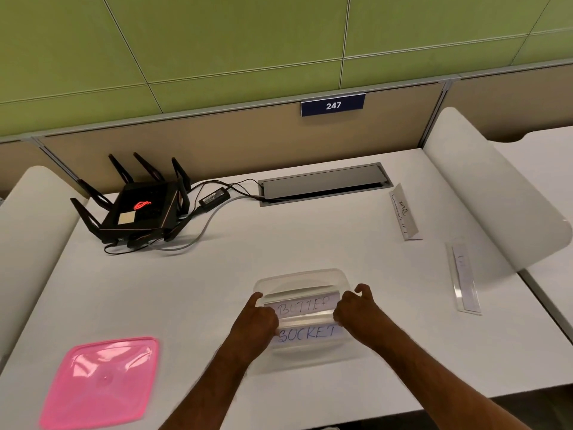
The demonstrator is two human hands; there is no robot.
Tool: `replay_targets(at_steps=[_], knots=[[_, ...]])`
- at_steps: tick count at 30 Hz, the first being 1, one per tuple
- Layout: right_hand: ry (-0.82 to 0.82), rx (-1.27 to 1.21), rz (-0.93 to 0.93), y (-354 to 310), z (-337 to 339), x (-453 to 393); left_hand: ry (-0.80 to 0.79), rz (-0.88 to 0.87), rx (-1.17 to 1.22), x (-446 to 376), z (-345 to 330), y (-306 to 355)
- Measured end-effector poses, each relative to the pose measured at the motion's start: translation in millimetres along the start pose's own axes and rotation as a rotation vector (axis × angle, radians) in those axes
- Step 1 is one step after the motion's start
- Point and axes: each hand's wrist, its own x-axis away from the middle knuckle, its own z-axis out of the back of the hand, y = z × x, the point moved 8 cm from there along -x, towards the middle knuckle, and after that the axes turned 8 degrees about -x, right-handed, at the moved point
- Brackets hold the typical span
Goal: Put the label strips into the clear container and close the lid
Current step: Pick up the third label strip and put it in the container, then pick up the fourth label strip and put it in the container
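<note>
The clear container point(302, 279) sits on the white desk near the front edge. Inside it lie two label strips, one reading "BUTTER" point(305, 307) and one reading "SOCKET" point(307, 333). My left hand point(259, 318) pinches the left ends of these strips and my right hand point(356, 308) holds the right ends, both over the container. Two more label strips lie on the desk to the right, one tent-folded point(404, 212) and one flat point(463, 277). The pink lid point(100, 381) rests at the front left.
A black router point(139, 206) with antennas and its cables stands at the back left. A grey cable hatch point(322, 183) is set in the desk at the back. White curved dividers point(490, 193) flank the desk on both sides.
</note>
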Motion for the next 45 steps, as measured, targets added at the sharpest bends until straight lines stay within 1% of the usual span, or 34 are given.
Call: replay_targets(at_steps=[5,7,8,11,14,17,19,23,29,34,37,45], knots=[[-0.030,-0.014,-0.009,1.7,-2.5,-5.8,0.053,0.031,-0.002,-5.5,6.3,-1.7],[-0.025,-0.020,-0.010,0.8,-4.0,-6.5,-0.006,0.042,-0.026,-9.2,8.2,1.2],[-0.008,-0.026,-0.011,1.1,-3.1,-6.7,-0.047,0.041,-0.030,-11.3,10.1,2.8],[0.094,-0.119,-0.008,3.4,12.6,-5.5,-0.043,0.083,0.041,-21.8,23.1,3.0],[0.254,-0.315,-0.005,11.9,35.8,-1.3,0.070,0.150,0.119,-33.3,46.9,2.0],[0.360,-0.483,-0.083,34.4,49.3,1.0,0.218,0.214,0.232,-45.3,73.0,-0.3],[0.377,-0.584,-0.144,53.9,52.1,0.0,0.301,0.254,0.340,-55.3,84.7,-4.5],[0.351,-0.681,-0.248,93.7,51.8,-0.9,0.358,0.257,0.422,-85.5,101.4,-6.6],[0.353,-0.772,-0.405,151.7,39.3,3.0,0.349,0.213,0.445,-144.6,123.9,-1.7],[0.349,-0.807,-0.513,195.0,28.8,6.0,0.247,0.172,0.496,-203.9,134.5,8.4],[0.368,-0.835,-0.583,218.9,23.3,7.4,0.217,0.154,0.523,-237.6,143.8,15.2],[0.459,-0.906,-0.748,279.7,1.2,7.9,0.112,0.055,0.529,-325.8,156.7,43.8]])
